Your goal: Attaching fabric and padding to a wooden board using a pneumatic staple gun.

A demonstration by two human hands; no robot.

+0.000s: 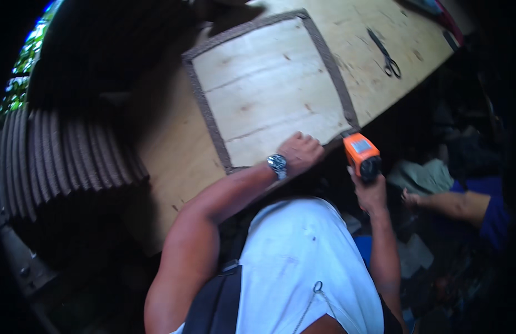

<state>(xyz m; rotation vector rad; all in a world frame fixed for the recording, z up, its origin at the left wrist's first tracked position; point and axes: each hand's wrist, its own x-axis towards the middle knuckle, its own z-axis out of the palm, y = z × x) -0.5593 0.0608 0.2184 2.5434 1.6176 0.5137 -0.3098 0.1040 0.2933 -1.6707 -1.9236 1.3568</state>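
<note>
A square wooden panel (263, 83) lies on the table, pale side up, with brown ribbed fabric (327, 58) folded over its edges. My left hand (300, 152), with a metal watch (277, 163) on the wrist, is closed at the panel's near edge, toward the right corner. Its fingertips are partly hidden, and they appear to grip the fabric edge there. My right hand (370, 192) is wrapped round an orange and black staple gun (360, 151). The tool's nose meets the panel's near right corner.
Black-handled scissors (388, 58) lie on the plywood table (369, 92) to the right of the panel. A stack of brown fabric-covered panels (63, 156) stands at the left. Another person's arm (455, 205) reaches in at the right, below the table edge, near a greenish cloth (422, 177).
</note>
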